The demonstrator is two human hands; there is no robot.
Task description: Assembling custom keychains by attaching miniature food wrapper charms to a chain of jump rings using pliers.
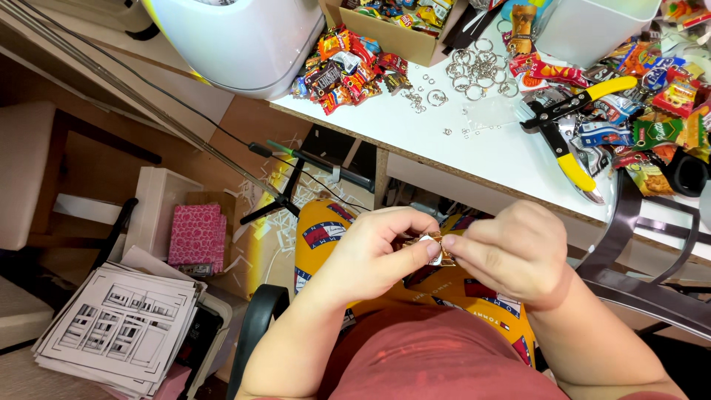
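now | both hands pinch small gold wrapper [435, 248] | bright packets [348, 70] on table

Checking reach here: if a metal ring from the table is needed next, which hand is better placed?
Probably the right hand: it is nearer the metal rings, though both hands pinch the small packet.

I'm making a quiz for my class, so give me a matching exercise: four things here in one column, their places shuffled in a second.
1. pliers
2. key rings
3. small wrapper
4. pink box

A. on the floor
B. between both hands' fingertips
C. on the table, among snack packets at its right
D. loose on the table by the cardboard box

Pairs: 1-C, 2-D, 3-B, 4-A
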